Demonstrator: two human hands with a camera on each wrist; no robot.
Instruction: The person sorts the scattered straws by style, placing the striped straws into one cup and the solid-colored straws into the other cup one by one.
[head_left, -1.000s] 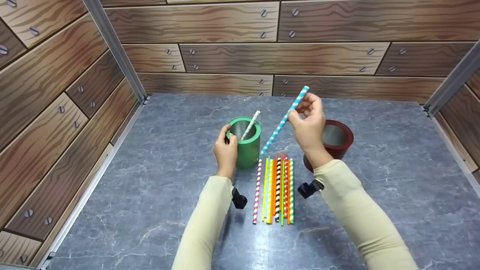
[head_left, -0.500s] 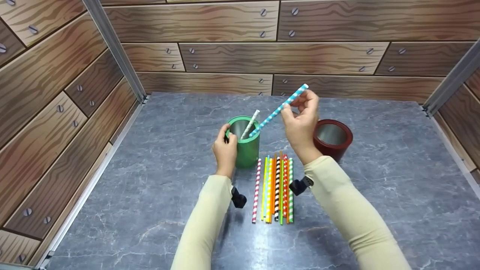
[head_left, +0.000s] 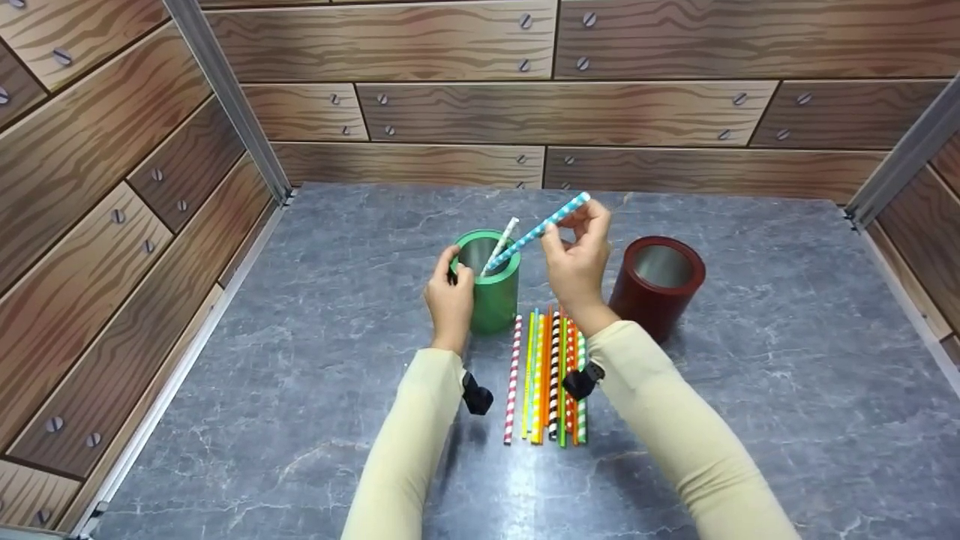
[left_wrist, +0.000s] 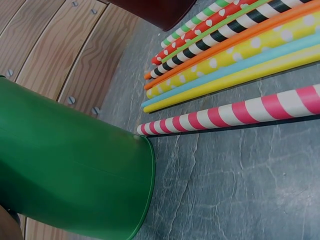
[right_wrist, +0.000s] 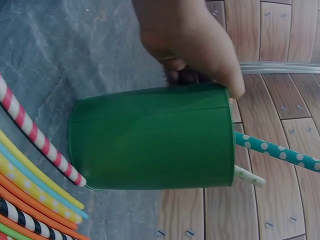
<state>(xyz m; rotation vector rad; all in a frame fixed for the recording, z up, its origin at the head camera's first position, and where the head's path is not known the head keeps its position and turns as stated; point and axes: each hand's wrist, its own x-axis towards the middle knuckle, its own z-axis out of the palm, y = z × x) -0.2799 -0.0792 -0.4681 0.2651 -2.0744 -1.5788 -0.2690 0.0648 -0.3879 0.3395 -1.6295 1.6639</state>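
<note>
My right hand (head_left: 579,259) pinches a blue paper straw with white dots (head_left: 540,227) near its upper part. The straw slants down to the left, its lower end inside the mouth of a green can (head_left: 496,307). In the right wrist view, the blue straw (right_wrist: 280,152) sticks out past the can's rim. A pale straw (head_left: 504,241) leans inside the same can. With thumb and fingers at the rim, my left hand (head_left: 450,300) grips the can on its left side. The green can (left_wrist: 75,165) stands upright and fills the left part of the left wrist view.
Several colourful paper straws (head_left: 553,375) lie side by side in front of the cans. A pink-and-white striped straw (head_left: 513,382) lies at their left, its far end close to the green can's base. A dark red can (head_left: 652,307) stands to the right. Wood-patterned walls (head_left: 450,112) surround the grey table.
My right hand has moved left and lower, bringing the blue straw's lower end from beside the green can to inside its mouth. My left hand has stayed at the can.
</note>
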